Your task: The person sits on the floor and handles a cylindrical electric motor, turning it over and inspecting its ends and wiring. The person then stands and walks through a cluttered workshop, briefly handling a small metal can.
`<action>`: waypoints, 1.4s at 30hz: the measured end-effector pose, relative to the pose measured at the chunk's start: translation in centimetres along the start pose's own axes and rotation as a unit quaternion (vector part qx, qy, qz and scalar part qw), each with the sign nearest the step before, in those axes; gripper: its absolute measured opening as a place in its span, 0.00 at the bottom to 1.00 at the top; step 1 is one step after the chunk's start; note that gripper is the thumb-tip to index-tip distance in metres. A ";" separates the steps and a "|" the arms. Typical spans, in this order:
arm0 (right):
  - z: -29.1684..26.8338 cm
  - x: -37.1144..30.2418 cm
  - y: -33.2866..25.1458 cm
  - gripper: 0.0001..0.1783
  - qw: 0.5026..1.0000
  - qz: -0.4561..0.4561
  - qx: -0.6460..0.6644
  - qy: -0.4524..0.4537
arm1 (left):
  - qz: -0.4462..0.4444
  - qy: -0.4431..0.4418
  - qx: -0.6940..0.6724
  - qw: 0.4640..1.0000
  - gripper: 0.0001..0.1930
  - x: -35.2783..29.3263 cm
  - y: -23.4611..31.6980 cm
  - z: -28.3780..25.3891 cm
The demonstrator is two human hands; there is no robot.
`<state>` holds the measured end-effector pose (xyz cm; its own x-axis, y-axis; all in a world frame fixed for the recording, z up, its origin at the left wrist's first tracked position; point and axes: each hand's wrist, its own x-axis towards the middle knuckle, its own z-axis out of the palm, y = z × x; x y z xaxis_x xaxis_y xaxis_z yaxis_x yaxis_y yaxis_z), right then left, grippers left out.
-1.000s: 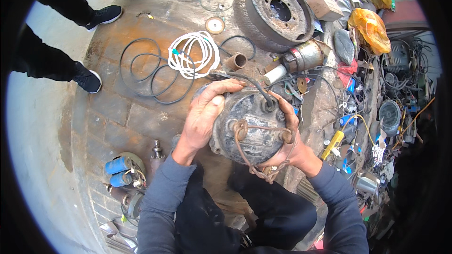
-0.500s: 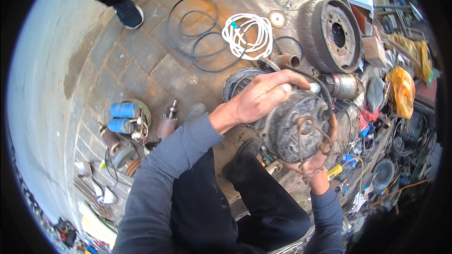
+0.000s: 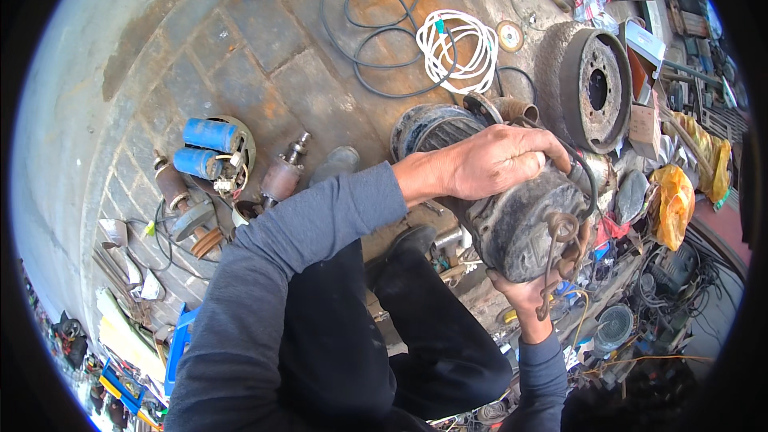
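Right of the frame's centre, a dark, grimy motor housing point(image 3: 518, 228) is gripped from two sides: the left hand's point(image 3: 492, 164) fingers over its upper edge, the right hand's point(image 3: 532, 292) around its lower. Steady handling calls for both grips kept firm.

Left hand point(image 3: 492, 162) palm-down, curled; left forearm point(image 3: 320, 220) angled up and rightward. Right hand point(image 3: 524, 294) lower, cupped, partly hidden; right forearm point(image 3: 542, 368) steep.
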<state>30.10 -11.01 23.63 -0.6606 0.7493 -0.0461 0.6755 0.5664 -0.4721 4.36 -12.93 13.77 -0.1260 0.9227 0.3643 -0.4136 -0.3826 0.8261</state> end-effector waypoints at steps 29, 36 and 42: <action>0.4 0.2 1.7 0.81 0.990 -0.024 0.142 0.001 | 0.019 -0.019 0.005 1.000 0.22 -0.2 -0.3 -0.1; 0.6 0.1 1.8 0.80 0.988 -0.030 0.151 0.001 | 0.002 -0.011 -0.011 1.000 0.22 0.0 0.0 0.0; 0.7 0.5 1.8 0.78 0.986 -0.048 0.158 0.007 | 0.010 0.014 -0.014 1.000 0.20 -0.1 -0.1 0.2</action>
<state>30.75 -9.90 22.13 -0.7107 0.7031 0.0239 0.4723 0.5020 -0.7245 4.59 -13.00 13.76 -0.1595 0.9159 0.3684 -0.4359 -0.4001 0.8062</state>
